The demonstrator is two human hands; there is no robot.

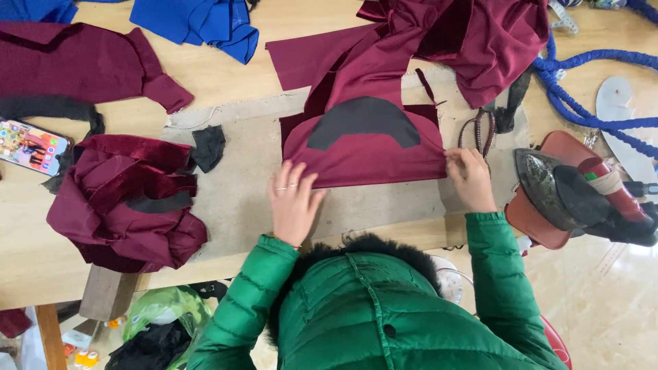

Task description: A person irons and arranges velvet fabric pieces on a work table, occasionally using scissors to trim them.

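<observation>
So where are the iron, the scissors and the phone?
Iron (558,188): head view, on its dark soleplate, tilted up at the right.
Scissors (480,132): head view, on the handle loops, above the right hand.
Phone (31,146): head view, on its lit screen, far left.

A single head-worn view looks almost straight down from above the person, close over a wooden table (226,82). The green jacket (370,315) fills the bottom edge, the table's far side runs along the top, and the floor (603,301) shows lower right.
</observation>
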